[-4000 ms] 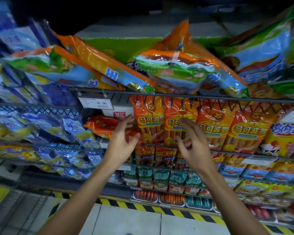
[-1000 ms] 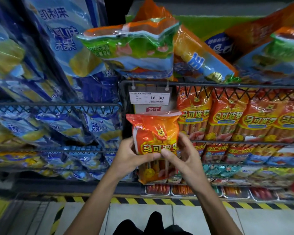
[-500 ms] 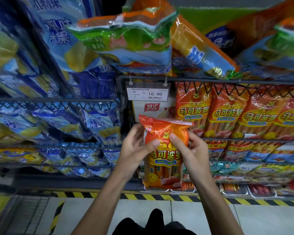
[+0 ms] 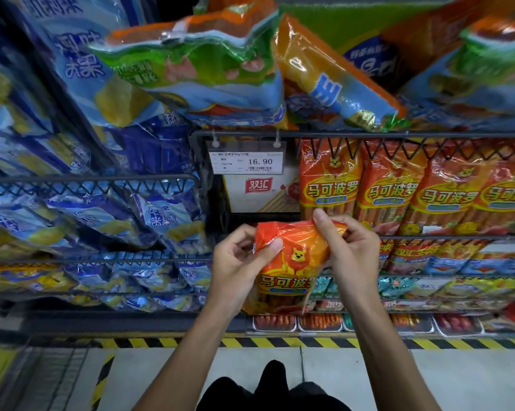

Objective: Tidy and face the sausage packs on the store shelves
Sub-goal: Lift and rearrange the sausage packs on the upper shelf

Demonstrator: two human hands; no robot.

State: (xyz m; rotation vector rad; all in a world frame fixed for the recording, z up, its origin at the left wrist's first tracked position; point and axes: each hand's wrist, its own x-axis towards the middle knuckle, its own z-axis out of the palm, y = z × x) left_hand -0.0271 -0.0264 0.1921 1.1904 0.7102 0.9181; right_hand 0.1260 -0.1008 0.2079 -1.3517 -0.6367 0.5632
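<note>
An orange sausage pack (image 4: 292,262) with a lion picture and yellow lettering hangs upright in front of the shelves, label facing me. My left hand (image 4: 238,262) pinches its top left corner. My right hand (image 4: 351,250) pinches its top right corner, fingers over the upper edge. Behind it stands a row of matching orange sausage packs (image 4: 392,191) upright in a wire shelf (image 4: 339,134). Left of that row is a gap showing a white card (image 4: 259,191).
A price tag (image 4: 247,161) reading 16.90 hangs from the wire rail. Large green, blue and orange bags (image 4: 209,66) overhang from the shelf above. Blue and yellow packs (image 4: 87,215) fill the wire shelves on the left. Lower shelves hold small packs and trays (image 4: 318,321). Hazard tape (image 4: 280,342) edges the floor.
Since half a second ago, both hands have shifted up to the pack's top corners, and the pack's top edge is now crumpled between my fingers. The pack stays at about the same height.
</note>
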